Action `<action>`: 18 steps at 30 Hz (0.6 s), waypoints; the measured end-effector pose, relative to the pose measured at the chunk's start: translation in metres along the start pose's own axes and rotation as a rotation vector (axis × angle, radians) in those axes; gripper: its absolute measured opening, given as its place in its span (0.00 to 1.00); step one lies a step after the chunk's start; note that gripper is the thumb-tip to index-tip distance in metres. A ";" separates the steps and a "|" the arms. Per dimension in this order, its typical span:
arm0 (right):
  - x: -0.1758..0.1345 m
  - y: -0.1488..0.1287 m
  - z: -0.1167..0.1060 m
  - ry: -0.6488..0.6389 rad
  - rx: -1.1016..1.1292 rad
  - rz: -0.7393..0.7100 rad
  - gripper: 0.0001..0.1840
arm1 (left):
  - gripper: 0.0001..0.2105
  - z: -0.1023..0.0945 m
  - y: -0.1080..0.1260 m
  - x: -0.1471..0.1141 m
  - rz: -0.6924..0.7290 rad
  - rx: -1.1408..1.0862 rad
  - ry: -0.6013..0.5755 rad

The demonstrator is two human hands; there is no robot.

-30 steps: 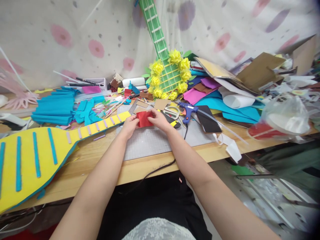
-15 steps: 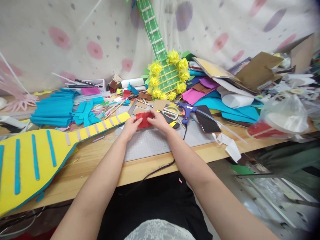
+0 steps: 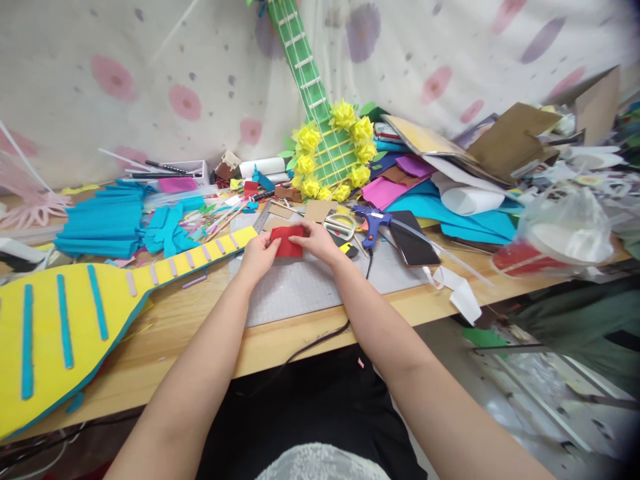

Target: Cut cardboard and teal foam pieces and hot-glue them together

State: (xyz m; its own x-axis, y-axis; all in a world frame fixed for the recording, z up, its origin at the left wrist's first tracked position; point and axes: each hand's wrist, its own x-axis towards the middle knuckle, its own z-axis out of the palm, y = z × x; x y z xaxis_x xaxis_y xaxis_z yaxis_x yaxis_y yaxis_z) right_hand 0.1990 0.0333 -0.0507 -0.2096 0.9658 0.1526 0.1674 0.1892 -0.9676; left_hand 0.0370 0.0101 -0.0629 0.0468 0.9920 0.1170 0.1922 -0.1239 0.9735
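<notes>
A small red piece of paper [image 3: 288, 243] is held up between my two hands, over a grey cutting mat [image 3: 290, 300]. My left hand [image 3: 260, 255] pinches its left edge between thumb and fingers. At the right edge, my right hand [image 3: 319, 241] grips it with the thumb in front; the fingers behind are partly hidden. White-handled scissors [image 3: 341, 227] and a blue glue gun [image 3: 372, 223] lie just right of my right hand. To the left, a yellow guitar shape [image 3: 125, 293] with blue and lilac strips reaches its neck toward my left hand.
A green guitar [image 3: 320, 133] with yellow paper flowers leans at the back. Blue crepe paper [image 3: 100, 223] lies left. Right of the mat are a phone [image 3: 413, 239], a bagged red-and-white tub [image 3: 550, 240] and piled paper and cardboard [image 3: 515, 140]. A black cable [image 3: 320, 341] crosses the table's front edge.
The red paper now looks flatter and squarer between my fingers, and my right fingers have shifted slightly. The whole view has moved a little, so things appear slightly further left.
</notes>
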 end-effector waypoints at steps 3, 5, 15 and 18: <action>0.003 0.003 0.000 0.034 0.148 0.080 0.11 | 0.15 -0.002 0.003 0.002 -0.004 -0.011 0.009; 0.004 0.003 -0.001 0.070 0.197 0.097 0.09 | 0.15 -0.002 0.009 0.004 -0.054 -0.034 -0.019; 0.004 -0.002 0.000 0.199 0.339 0.241 0.12 | 0.07 -0.024 0.052 0.039 -0.288 0.062 -0.039; 0.004 -0.003 0.001 0.242 0.292 0.245 0.12 | 0.04 -0.043 0.052 0.064 -0.343 0.050 0.103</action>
State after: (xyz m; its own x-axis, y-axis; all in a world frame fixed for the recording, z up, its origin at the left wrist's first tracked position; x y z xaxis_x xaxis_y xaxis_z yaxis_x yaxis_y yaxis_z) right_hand 0.1969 0.0367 -0.0474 0.0391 0.9961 -0.0788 -0.1018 -0.0745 -0.9920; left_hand 0.0081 0.0681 0.0035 -0.1277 0.9729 -0.1927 0.2278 0.2179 0.9490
